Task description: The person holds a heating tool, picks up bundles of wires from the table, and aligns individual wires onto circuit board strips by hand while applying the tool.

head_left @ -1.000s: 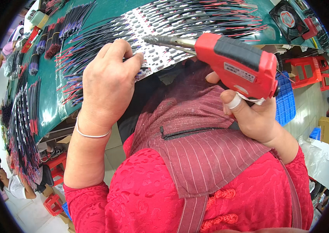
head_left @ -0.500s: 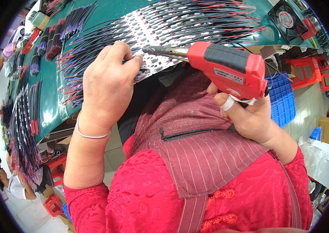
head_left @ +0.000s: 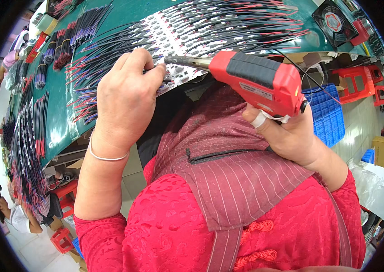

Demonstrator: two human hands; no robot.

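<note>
My right hand (head_left: 287, 138) grips a red and black soldering gun (head_left: 257, 84), white tape round its thumb. The gun's metal nose points left, its dark tip close to my left fingertips. My left hand (head_left: 126, 97) is closed in a pinch at the near edge of a white circuit-board panel (head_left: 180, 75). A dark wire seems to lie between its thumb and forefinger, mostly hidden by the fingers. Rows of black wires (head_left: 233, 27) with red ends lie across the panel, and more wires (head_left: 90, 72) fan out left of it.
On the green table (head_left: 60, 129) lie several wire bundles (head_left: 65, 47) at the left. A black fan (head_left: 335, 25) stands at the far right. Below are a blue crate (head_left: 325, 113) and a red stool (head_left: 355, 84). Another person (head_left: 17, 217) sits at the lower left.
The soldering gun and my right hand have shifted slightly left, the tip dropping a little beside my left fingertips. A cable behind the gun shows more. My left hand stays in place.
</note>
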